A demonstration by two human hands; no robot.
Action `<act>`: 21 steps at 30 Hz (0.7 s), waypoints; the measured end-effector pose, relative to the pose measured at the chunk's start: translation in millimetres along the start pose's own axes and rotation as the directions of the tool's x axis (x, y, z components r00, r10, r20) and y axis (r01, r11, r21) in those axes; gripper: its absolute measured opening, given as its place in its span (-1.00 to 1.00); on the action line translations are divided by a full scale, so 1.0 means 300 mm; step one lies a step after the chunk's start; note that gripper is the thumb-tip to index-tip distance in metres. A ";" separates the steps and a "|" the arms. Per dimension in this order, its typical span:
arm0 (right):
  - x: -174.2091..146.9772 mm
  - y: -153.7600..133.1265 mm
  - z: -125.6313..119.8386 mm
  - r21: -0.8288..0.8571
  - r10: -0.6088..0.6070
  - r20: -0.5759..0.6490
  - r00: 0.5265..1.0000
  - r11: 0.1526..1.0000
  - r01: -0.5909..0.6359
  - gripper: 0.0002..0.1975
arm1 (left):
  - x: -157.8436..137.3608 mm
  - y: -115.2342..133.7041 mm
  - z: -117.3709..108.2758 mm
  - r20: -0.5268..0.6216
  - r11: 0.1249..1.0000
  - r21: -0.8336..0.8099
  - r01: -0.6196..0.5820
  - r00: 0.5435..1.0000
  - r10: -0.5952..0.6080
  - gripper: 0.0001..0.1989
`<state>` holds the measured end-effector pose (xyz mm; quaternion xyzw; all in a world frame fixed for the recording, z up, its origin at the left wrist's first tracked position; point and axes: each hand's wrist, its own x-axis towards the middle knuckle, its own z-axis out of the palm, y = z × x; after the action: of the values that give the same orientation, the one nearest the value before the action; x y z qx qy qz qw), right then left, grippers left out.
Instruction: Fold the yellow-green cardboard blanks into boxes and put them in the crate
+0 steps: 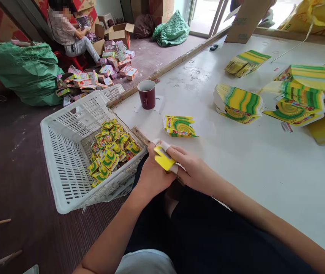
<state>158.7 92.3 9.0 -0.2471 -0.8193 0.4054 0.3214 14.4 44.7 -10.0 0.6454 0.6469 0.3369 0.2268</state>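
Grasping hands (154,174): two, around one yellow cardboard carton (165,160)
White surface (250,160): one maroon cylindrical mug (147,96), upright

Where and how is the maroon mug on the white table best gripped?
Likely by the handle, coming from the near side, where the person sits: the mug stands upright and its handle appears to face that way. The right hand would first have to let go of the yellow carton.

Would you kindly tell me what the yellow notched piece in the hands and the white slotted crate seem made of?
Yellow notched piece: probably thin, smooth card, given its flat tabs. White slotted crate: likely moulded plastic, faintly glossy, with regular slots.
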 end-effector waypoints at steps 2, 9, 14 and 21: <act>0.001 0.006 -0.005 -0.080 -0.045 -0.038 0.998 0.996 0.042 -0.56 | -0.002 -0.002 0.002 -0.069 0.997 0.067 -0.043 0.996 0.047 -0.34; -0.020 0.053 -0.037 -0.321 -0.176 -0.088 0.981 0.937 0.139 -0.56 | -0.029 -0.011 -0.068 -0.135 0.994 0.092 -0.059 0.988 0.071 -0.47; -0.032 0.074 -0.078 -0.385 -0.141 0.008 0.990 0.913 0.133 -0.72 | -0.008 0.001 -0.127 -0.022 0.999 -0.012 -0.035 0.999 0.035 -0.48; -0.007 0.053 -0.142 -0.306 -0.184 0.078 0.980 0.931 0.199 -0.78 | 0.004 0.005 -0.134 0.022 0.995 -0.096 0.007 1.000 -0.005 -0.44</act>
<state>193.2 121.2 15.0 -0.2041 -0.9007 0.2433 0.2963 -14.0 40.1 18.0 0.6354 0.6294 0.3598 0.2658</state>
